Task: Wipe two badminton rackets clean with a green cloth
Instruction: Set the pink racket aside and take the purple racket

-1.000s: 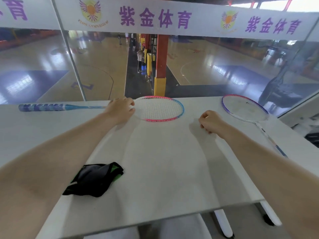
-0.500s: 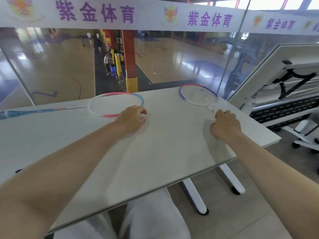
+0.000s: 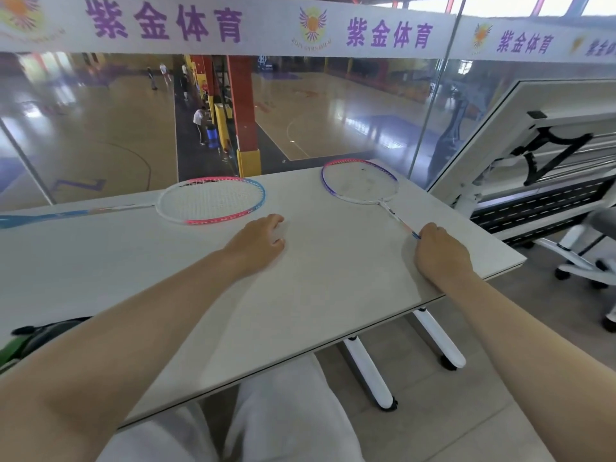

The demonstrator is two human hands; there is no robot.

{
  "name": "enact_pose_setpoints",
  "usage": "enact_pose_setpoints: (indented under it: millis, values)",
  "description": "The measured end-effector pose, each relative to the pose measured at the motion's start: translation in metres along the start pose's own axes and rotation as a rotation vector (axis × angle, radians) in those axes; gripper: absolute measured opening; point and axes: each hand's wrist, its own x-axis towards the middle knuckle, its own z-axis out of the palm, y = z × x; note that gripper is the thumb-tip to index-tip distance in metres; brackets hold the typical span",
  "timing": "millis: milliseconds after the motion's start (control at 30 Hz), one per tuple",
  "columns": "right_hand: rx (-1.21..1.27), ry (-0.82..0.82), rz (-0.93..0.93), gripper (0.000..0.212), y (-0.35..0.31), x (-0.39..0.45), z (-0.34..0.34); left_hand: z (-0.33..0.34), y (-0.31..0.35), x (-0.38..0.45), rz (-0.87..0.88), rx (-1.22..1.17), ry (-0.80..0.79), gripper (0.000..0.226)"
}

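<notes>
Head view, only 1 cam. Right hand (image 3: 440, 253) sits near the table's (image 3: 166, 278) right edge, fingers curled down over the shaft of the purple-rimmed racket (image 3: 360, 183). It looks like a grip on the shaft, tho the fingertips are hidden under the knuckles. That racket's head lies far right, close to the far edge by the glass; its handle end is hidden under the hand/forearm. Left hand (image 3: 258, 241) rests mid-table w/ fingers loosely curled, holding nothing, just near side of the pink-and-blue racket (image 3: 211, 201), not touching the frame as far as I can tell. That racket lies far centre-left, shaft running left to a blue handle at the frame's left edge. Green cloth (image 3: 18, 338) is bunched at near left, mostly behind the left forearm, well apart from both hands.

Risks, my read:
- Right hand is right at the table edge; a quick pull or lift on a thin shaft could swing the head off the edge or knock it on the glass.
- Thin shaft = weak hold, so it may twist when wiped.
- Cloth is out of sight line; a blind reach w/ the left arm could sweep it off the near edge.
- Wiping strings hard w/out steadying the frame could skid the racket.
</notes>
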Motion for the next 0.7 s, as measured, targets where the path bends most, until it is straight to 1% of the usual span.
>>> enact_pose_setpoints:
  millis: [133,267,367,500,633,700]
  values:
    - [-0.002,0.035,-0.089,0.012,-0.002,-0.007,0.0,-0.007,-0.006,-0.009,-0.03,-0.009,0.011,0.051]
    - [0.076,0.013,-0.129,0.019,-0.011,-0.016,-0.001,-0.022,-0.022,-0.017,-0.075,0.005,-0.011,0.049]
    - [0.114,0.006,-0.206,0.021,-0.021,-0.023,-0.001,-0.034,-0.037,-0.025,-0.103,0.011,-0.024,0.048]
    - [0.16,-0.035,-0.31,0.025,-0.051,-0.031,-0.005,-0.055,-0.058,-0.044,-0.171,0.045,-0.065,0.045]
    - [0.107,-0.062,-0.439,0.028,-0.091,-0.041,-0.006,-0.078,-0.078,-0.07,-0.231,0.082,-0.104,0.047]
    - [0.118,-0.098,-0.492,0.029,-0.115,-0.046,-0.007,-0.091,-0.086,-0.088,-0.265,0.078,-0.105,0.044]
